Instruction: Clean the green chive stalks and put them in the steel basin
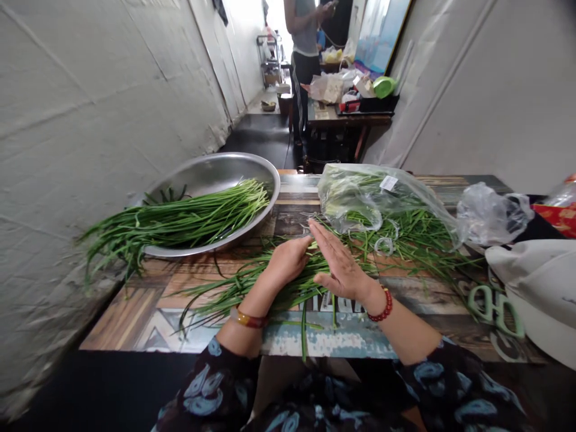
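**Loose green stalks [236,289] lay crosswise on the table**

The stalks were spread on the near part of the patterned table [130,318], their long axis running roughly left to right, with thin leaf ends to the left and paler ends to the right. The left hand [288,259] lay over the middle of them, curled; whether it grasped any stalks could not be told. The right hand [341,261] was unclenched, its fingers straight and together, slanting toward the far left until its fingertips came close to the left hand. The leafy tips lay left and near of the left hand, which was the closer of the two; the right hand stood over the paler side.

Farther left, a steel basin [195,174] held a thick bunch [207,210] laid the same way, its tips hanging over the left rim. To the far right, a clear plastic bag [355,180] covered more greens [418,231], some spilling out. Beyond these, at the right, were green-handled scissors [507,315], a pale cap [540,288] and crumpled plastic [490,213]. A person [306,45] stood in the background.
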A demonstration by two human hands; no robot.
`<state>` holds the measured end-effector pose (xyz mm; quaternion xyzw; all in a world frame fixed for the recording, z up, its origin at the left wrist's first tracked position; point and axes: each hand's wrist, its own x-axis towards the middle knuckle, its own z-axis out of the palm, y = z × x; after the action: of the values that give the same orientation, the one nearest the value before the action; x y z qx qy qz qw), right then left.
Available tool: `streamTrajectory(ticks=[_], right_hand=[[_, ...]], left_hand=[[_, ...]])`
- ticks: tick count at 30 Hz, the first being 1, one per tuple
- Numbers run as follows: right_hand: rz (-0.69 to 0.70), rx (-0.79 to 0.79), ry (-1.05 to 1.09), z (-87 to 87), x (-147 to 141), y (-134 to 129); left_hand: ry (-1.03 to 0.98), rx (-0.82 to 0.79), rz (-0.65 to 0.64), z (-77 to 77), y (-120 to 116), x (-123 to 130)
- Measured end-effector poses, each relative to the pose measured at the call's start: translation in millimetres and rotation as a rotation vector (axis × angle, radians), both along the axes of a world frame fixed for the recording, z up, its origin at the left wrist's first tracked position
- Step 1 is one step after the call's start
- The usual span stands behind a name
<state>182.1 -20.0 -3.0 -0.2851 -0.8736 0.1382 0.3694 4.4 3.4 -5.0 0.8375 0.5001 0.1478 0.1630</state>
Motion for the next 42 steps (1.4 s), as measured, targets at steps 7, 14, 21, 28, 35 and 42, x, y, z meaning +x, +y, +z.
streamTrajectory(ticks=[7,14,21,28,35,42], right_hand=[[0.028,0.002,-0.063,-7.1,-7,-1],[0.005,0.026,-0.076,-8.4,-8,-1],[-0.18,0.139,0.039,-6.3,-20,-4],[-0.208,0.101,0.093,-18.3,-26,5],[-0.204,-0.03,0.192,-17.8,-23,8],[-0.283,0.005,0.033,-21.3,-15,11]], left_hand=[[0.128,-0.008,0.061,2.5,-1,4],[0.155,0.023,0.051,-0.5,0,2],[0.053,0.11,-0.069,-6.5,-4,2],[0.2,0.149,-0.085,-5.6,-8,9],[0.277,0.22,-0.086,-2.5,-8,7],[0.287,0.321,0.084,-0.4,-8,4]])
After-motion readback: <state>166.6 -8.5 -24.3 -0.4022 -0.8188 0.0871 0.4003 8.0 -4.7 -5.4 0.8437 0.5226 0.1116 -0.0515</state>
